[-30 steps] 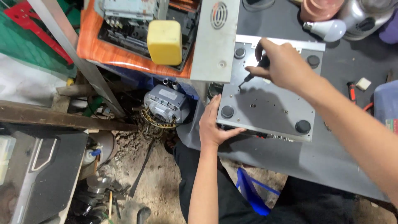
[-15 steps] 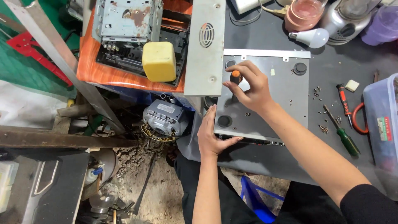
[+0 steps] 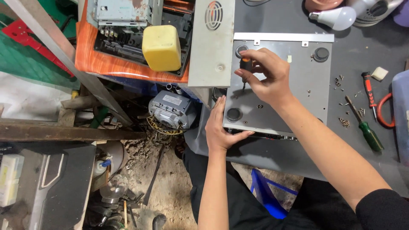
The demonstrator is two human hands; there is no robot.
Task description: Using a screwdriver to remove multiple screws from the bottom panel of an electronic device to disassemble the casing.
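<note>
A flat grey metal device case (image 3: 300, 81) lies bottom-up on the dark workbench, with round black feet at its corners. My right hand (image 3: 264, 74) grips a small screwdriver (image 3: 245, 68) with an orange-and-black handle, held upright with its tip on the panel near the left edge. My left hand (image 3: 221, 127) presses on the case's near left corner, beside a black foot (image 3: 234, 114).
Loose screws (image 3: 343, 121), a green-handled screwdriver (image 3: 366, 130) and a red-handled one (image 3: 368, 87) lie to the right. A white bulb (image 3: 334, 18) sits at the back. A beige metal cover (image 3: 211, 42), a yellow block (image 3: 161, 47), and an open chassis stand left. A motor (image 3: 170, 110) lies below the bench edge.
The view has shifted slightly. My right hand with the screwdriver stays near the panel's left side, now standing the tool more upright. My left hand keeps pressing the near corner.
</note>
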